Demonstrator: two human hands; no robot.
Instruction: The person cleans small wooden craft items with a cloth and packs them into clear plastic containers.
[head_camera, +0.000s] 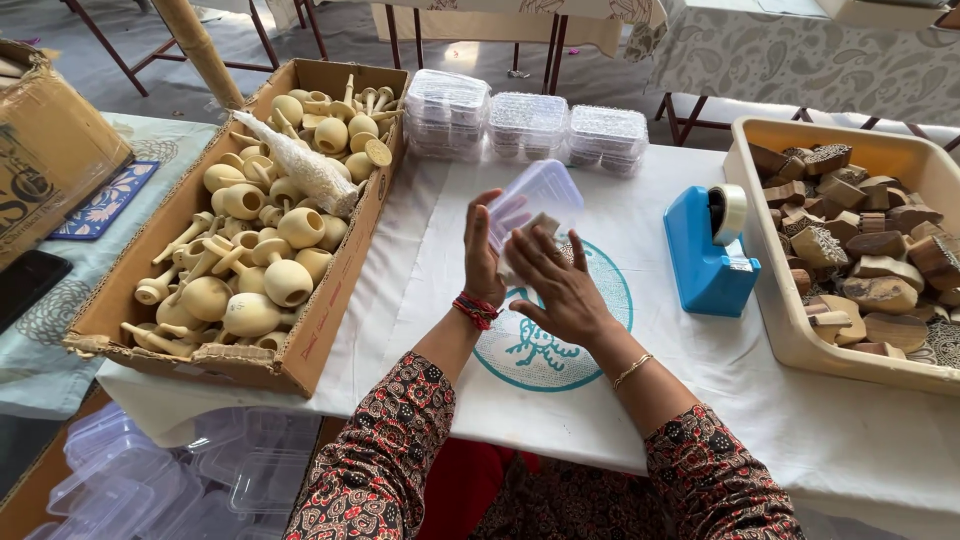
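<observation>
At nine o'clock, long brown cardboard box of pale turned-wood handles (245, 215). At centre, left hand (482, 262) and right hand (556, 287) both clasping small clear plastic lidded container (535, 200), a wooden piece inside; best held level, lid pressed evenly. At twelve, stacked clear plastic boxes (525, 125). At two, blue tape dispenser (708, 250). At three, beige plastic tub of carved wooden blocks (860, 240)

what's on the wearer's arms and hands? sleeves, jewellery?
Both arms wear dark sleeves with a dense red and cream paisley print, pushed up the forearms. Left hand: red thread bangles at the wrist. Right hand: thin gold bangle. Both hands are bare, without gloves.
</observation>
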